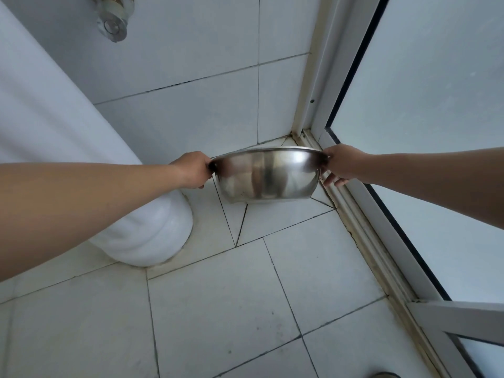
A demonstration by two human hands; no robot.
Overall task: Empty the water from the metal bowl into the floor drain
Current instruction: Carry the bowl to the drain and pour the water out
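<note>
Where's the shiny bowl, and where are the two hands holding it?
metal bowl (266, 175), head view, on its outer side wall.
left hand (191, 170), head view, on its back.
right hand (343, 165), head view, on its back.

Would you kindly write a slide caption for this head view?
Left hand and right hand hold a metal bowl by its rim, tipped away toward the tiled corner.

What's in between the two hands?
The metal bowl, seen in the head view. The left hand grips one side of its rim, and the right hand grips the other.
</note>
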